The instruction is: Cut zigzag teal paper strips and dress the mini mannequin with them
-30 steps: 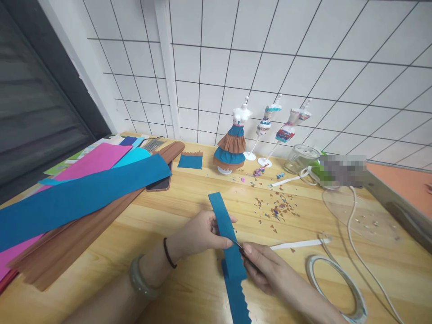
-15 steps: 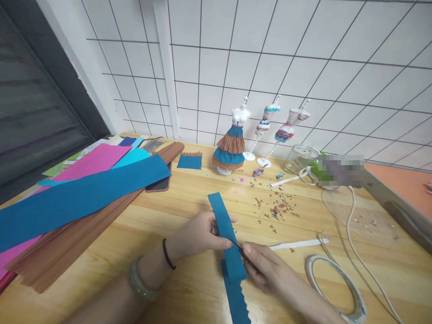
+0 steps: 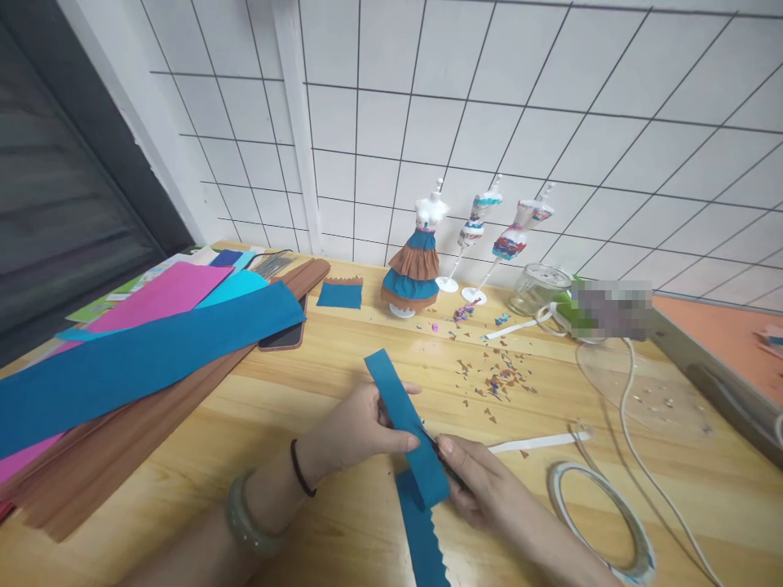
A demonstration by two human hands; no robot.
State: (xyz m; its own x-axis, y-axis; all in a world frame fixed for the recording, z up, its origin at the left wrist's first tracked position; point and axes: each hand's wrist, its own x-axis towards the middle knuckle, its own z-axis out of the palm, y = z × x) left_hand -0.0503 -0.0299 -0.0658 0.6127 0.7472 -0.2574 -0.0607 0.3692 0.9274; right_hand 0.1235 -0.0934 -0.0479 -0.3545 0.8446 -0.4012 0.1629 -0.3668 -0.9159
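Observation:
My left hand [image 3: 373, 428] grips a long blue strip [image 3: 416, 456], its thumb on top and its fingers beneath. The strip's upper end points up and left; lower down it folds over, and the part below hangs toward me with a zigzag right edge. My right hand [image 3: 477, 481] is closed on small dark scissors [image 3: 441, 456], whose tips touch the strip's right edge beside my left thumb. Most of the scissors' handle is hidden by my fingers. Tiny brown and blue scraps [image 3: 502, 377] lie beyond my right hand.
At the left are stacked blue, pink and brown sheets [image 3: 152, 342] over a phone [image 3: 281, 336]. At the back stand a mannequin in a tiered skirt [image 3: 416, 261], two slimmer mannequins and a glass jar [image 3: 538, 289]. A tape roll [image 3: 603, 522] and a cable [image 3: 630, 440] lie right.
The strip's upper end has swung left and tilts more. The scissors' tips have shifted slightly up along its edge. The whole view has moved a little.

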